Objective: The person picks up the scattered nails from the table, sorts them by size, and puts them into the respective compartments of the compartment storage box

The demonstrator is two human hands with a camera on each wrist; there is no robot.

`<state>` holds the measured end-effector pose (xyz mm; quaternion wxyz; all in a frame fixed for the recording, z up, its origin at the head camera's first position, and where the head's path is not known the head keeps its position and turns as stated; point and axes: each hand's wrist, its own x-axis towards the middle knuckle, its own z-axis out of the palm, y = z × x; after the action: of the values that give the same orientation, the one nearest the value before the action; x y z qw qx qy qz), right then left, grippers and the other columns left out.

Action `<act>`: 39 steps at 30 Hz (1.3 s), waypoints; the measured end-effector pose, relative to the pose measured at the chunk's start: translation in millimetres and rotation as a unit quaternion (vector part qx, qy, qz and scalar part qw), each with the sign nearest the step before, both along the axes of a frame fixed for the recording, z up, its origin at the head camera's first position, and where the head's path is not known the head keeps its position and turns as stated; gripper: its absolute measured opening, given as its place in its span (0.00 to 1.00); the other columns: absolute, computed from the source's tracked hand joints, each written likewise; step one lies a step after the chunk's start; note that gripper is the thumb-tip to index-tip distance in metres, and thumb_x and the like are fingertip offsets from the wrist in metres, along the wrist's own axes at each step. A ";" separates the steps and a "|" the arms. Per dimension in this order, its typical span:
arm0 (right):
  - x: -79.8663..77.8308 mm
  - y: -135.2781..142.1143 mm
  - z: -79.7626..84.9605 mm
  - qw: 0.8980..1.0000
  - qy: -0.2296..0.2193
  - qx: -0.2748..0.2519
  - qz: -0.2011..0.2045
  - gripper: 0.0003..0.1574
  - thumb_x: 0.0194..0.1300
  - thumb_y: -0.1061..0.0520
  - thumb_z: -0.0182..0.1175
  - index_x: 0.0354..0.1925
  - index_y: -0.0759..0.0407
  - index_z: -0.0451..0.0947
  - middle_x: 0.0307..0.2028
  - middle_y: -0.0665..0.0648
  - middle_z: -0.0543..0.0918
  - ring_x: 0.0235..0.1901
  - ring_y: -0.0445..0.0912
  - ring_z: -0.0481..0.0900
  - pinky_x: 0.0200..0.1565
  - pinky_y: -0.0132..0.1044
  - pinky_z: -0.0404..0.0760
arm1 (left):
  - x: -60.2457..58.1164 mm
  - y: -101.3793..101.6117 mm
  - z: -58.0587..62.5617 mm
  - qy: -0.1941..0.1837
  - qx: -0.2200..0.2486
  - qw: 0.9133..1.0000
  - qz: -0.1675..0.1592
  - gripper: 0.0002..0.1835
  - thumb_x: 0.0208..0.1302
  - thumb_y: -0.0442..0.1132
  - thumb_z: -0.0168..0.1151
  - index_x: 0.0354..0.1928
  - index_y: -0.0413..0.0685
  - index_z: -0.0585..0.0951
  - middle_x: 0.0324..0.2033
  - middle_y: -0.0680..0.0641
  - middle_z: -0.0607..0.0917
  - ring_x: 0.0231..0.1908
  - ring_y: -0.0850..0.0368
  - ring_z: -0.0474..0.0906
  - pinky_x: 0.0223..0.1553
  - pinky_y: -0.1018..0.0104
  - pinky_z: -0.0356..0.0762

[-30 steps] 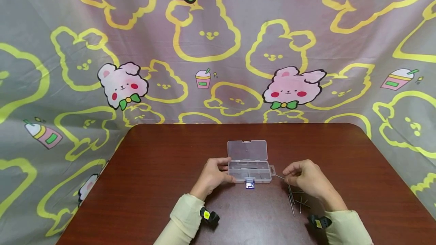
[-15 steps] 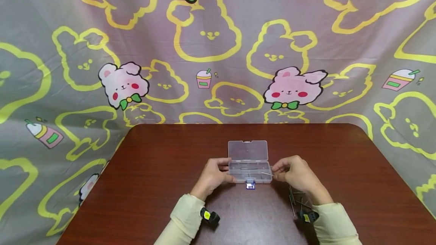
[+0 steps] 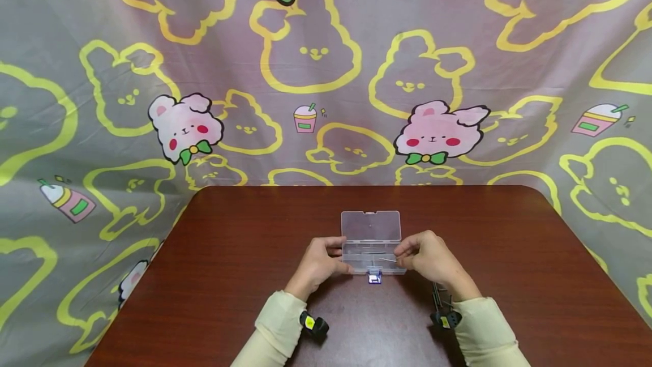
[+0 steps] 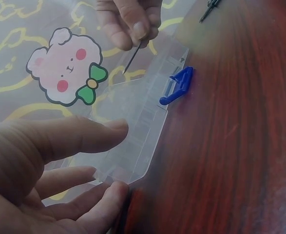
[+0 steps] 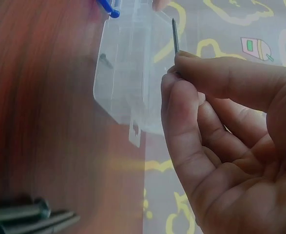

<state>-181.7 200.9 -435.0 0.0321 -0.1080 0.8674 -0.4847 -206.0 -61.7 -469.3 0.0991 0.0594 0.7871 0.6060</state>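
A clear plastic storage box (image 3: 356, 265) lies on the table with its lid (image 3: 370, 225) folded back and its blue latch (image 4: 179, 87) hanging at the front. My left hand (image 3: 318, 262) holds the box's left end, thumb at the front corner and fingers toward the back. Between thumb and forefinger, my right hand (image 3: 433, 259) pinches a thin metal nail (image 5: 176, 36) over the right part of the box, its point toward the left. Another nail (image 3: 373, 252) lies in the back compartment.
Several loose nails (image 3: 437, 296) lie on the table to the right, partly hidden under the right wrist. The brown wooden table (image 3: 254, 220) reaches back to a patterned cloth (image 3: 351, 72). A hanging tab (image 5: 135, 131) juts from the box's right end.
My right hand has moved left from beside the box to above its right part, carrying the nail. My left hand and the box stay in place.
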 end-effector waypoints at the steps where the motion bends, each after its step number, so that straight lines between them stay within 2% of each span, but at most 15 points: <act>1: -0.4 -1.2 -0.1 1.000 0.002 0.002 0.001 0.07 0.52 0.72 0.70 0.32 0.66 0.86 0.25 0.53 0.83 0.26 0.46 0.79 0.28 0.36 0.79 | 0.0 0.1 0.0 0.000 -0.001 1.000 0.000 0.40 0.36 0.20 0.80 0.60 0.37 0.81 0.49 0.39 0.83 0.47 0.46 0.79 0.37 0.63 0.83; 8: -6.1 -10.4 -1.4 1.000 0.008 -0.003 0.014 0.06 0.52 0.72 0.70 0.32 0.67 0.87 0.25 0.53 0.83 0.26 0.45 0.77 0.27 0.35 0.77 | 0.2 0.0 -0.3 0.002 -0.001 1.000 0.000 0.40 0.37 0.20 0.80 0.60 0.37 0.81 0.50 0.40 0.83 0.48 0.46 0.79 0.37 0.63 0.83; 23: -15.1 -28.0 -4.0 0.997 -0.037 -0.035 0.049 0.06 0.54 0.72 0.68 0.34 0.70 0.87 0.27 0.57 0.86 0.24 0.45 0.79 0.27 0.40 0.81 | 1.0 -0.2 -1.4 -0.003 0.015 1.000 -0.001 0.40 0.37 0.19 0.79 0.60 0.36 0.80 0.47 0.39 0.83 0.45 0.48 0.80 0.36 0.63 0.83; 30: -19.6 -37.0 -6.5 0.998 -0.040 -0.030 0.050 0.06 0.53 0.73 0.68 0.32 0.69 0.87 0.24 0.55 0.84 0.21 0.44 0.76 0.24 0.38 0.78 | 1.0 0.1 -2.2 -0.003 0.019 1.000 -0.001 0.39 0.37 0.18 0.78 0.60 0.35 0.81 0.48 0.39 0.84 0.45 0.47 0.80 0.35 0.64 0.83; 39: -20.2 -49.2 -1.8 0.998 -0.042 -0.008 0.049 0.07 0.54 0.73 0.65 0.32 0.68 0.87 0.23 0.56 0.85 0.20 0.44 0.77 0.23 0.38 0.77 | 1.0 -0.2 -1.4 0.003 0.018 1.000 -0.005 0.40 0.36 0.19 0.78 0.60 0.34 0.80 0.49 0.38 0.83 0.47 0.47 0.80 0.37 0.64 0.83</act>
<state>-201.9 151.7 -436.8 0.0916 -0.1302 0.8551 -0.4934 -205.0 -61.9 -470.7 0.0989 0.0672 0.7763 0.6190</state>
